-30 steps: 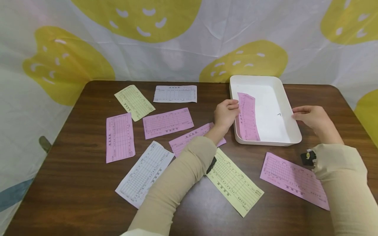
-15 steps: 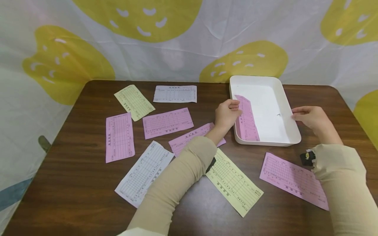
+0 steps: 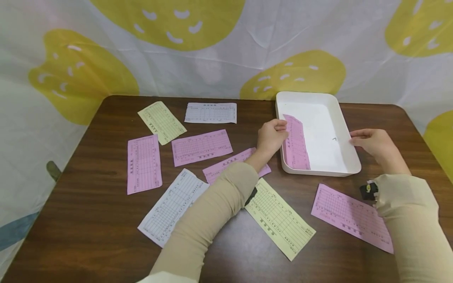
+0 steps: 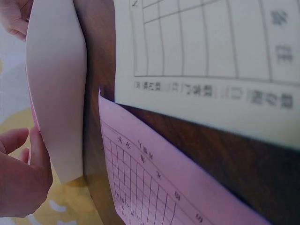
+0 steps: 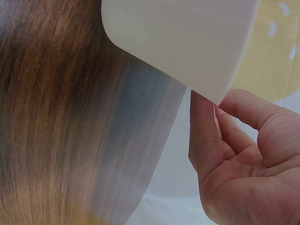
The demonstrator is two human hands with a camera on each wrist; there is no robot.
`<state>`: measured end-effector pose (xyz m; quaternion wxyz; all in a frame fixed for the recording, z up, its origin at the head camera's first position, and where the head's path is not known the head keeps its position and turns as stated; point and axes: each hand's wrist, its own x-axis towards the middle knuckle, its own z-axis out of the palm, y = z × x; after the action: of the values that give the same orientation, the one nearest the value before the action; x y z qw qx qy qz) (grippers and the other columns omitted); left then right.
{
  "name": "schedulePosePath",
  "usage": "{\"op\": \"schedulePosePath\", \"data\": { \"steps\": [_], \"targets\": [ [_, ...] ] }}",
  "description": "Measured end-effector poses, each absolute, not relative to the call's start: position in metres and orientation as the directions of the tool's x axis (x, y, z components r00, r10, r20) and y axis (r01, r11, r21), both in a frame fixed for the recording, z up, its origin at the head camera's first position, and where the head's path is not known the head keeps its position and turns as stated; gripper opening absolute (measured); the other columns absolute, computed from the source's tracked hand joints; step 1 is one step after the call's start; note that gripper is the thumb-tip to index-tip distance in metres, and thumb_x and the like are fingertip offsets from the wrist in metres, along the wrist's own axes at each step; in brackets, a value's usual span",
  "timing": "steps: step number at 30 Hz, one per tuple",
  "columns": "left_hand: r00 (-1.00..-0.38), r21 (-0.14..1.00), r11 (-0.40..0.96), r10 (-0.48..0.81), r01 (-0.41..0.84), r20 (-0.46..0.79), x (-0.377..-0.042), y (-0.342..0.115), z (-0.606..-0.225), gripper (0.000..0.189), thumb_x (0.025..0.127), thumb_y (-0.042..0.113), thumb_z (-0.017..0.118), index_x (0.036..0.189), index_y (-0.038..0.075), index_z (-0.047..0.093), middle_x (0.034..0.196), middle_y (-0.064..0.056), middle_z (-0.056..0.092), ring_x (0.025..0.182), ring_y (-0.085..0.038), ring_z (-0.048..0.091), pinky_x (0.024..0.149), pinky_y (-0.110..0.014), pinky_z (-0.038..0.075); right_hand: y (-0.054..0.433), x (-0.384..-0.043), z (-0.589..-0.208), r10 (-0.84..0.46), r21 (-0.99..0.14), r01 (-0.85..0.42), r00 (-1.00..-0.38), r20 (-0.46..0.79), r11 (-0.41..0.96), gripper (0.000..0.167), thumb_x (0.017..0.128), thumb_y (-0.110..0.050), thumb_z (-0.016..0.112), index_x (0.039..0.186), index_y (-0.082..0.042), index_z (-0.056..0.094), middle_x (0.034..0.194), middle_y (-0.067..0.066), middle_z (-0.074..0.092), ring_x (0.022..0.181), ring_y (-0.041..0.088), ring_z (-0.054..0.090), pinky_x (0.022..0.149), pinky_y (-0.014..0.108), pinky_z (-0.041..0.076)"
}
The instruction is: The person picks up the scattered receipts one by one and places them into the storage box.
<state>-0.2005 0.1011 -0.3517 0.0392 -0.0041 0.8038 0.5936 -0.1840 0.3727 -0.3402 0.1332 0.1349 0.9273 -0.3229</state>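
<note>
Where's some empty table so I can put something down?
There's bare table at the front left, bordered by the left pink slip and the front white slip. Another patch lies between the back white slip, the tray and the left hand. It's crowded left of the middle, where the far yellow slip lies close to pink and white ones.

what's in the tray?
In the white tray: one pink slip along its left side, a small dark mark on its bottom. Under the slip: covered, can't tell. Left hand hides part of the slip's edge.
</note>
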Motion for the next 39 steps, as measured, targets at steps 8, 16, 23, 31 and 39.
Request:
{"op": "schedulePosePath", "data": {
  "steps": [8, 16, 23, 31, 39],
  "targets": [
    [-0.996, 0.957, 0.286, 0.060, -0.039, -0.058, -0.204, 0.097, -0.350, 0.030, 0.083, -0.001, 0.066, 0.113, 0.005, 0.068, 0.108, -0.009, 0.073, 0.101, -0.020, 0.069, 0.085, -0.020, 0.057, 0.372, -0.182, -0.338, 0.154, -0.555, 0.333, -0.926, -0.344, 0.762, 0.052, 0.097, -0.025, 0.050, 0.134, 0.010, 0.043, 0.136, 0.035, 0.042, 0.117, 0.043, 0.047, 0.094, 0.052, 0.047],
    [-0.985, 0.977, 0.202, 0.143, -0.067, -0.097, -0.205, 0.084, -0.340, 0.031, 0.086, -0.001, 0.063, 0.117, 0.001, 0.064, 0.112, -0.017, 0.070, 0.100, -0.026, 0.068, 0.073, -0.021, 0.060, 0.371, -0.181, -0.336, 0.144, -0.559, 0.324, -0.929, -0.341, 0.763, 0.053, 0.097, -0.026, 0.049, 0.135, 0.010, 0.042, 0.136, 0.035, 0.041, 0.117, 0.043, 0.047, 0.096, 0.054, 0.046],
    [-0.956, 0.977, 0.140, 0.226, -0.160, -0.189, -0.205, 0.058, -0.329, 0.034, 0.088, 0.001, 0.063, 0.122, -0.002, 0.059, 0.115, -0.019, 0.067, 0.101, -0.028, 0.067, 0.073, -0.024, 0.061, 0.372, -0.181, -0.337, 0.142, -0.562, 0.325, -0.928, -0.344, 0.760, 0.052, 0.097, -0.025, 0.049, 0.134, 0.010, 0.042, 0.136, 0.035, 0.041, 0.118, 0.044, 0.048, 0.099, 0.056, 0.045],
    [-0.930, 0.969, 0.135, 0.281, -0.205, -0.236, -0.202, 0.014, -0.311, 0.036, 0.091, 0.002, 0.061, 0.126, 0.000, 0.055, 0.123, -0.018, 0.062, 0.114, -0.032, 0.060, 0.084, -0.028, 0.059, 0.373, -0.181, -0.338, 0.143, -0.563, 0.318, -0.932, -0.332, 0.763, 0.051, 0.097, -0.023, 0.049, 0.134, 0.011, 0.043, 0.135, 0.036, 0.043, 0.116, 0.041, 0.049, 0.096, 0.053, 0.046],
    [-0.932, 0.952, 0.224, 0.248, -0.208, -0.262, -0.198, -0.053, -0.304, 0.039, 0.094, 0.005, 0.057, 0.133, 0.002, 0.051, 0.135, -0.019, 0.055, 0.121, -0.033, 0.056, 0.097, -0.037, 0.055, 0.371, -0.181, -0.337, 0.135, -0.566, 0.313, -0.933, -0.334, 0.763, 0.050, 0.097, -0.022, 0.048, 0.134, 0.012, 0.042, 0.135, 0.035, 0.042, 0.117, 0.042, 0.047, 0.097, 0.052, 0.046]
  ]
}}
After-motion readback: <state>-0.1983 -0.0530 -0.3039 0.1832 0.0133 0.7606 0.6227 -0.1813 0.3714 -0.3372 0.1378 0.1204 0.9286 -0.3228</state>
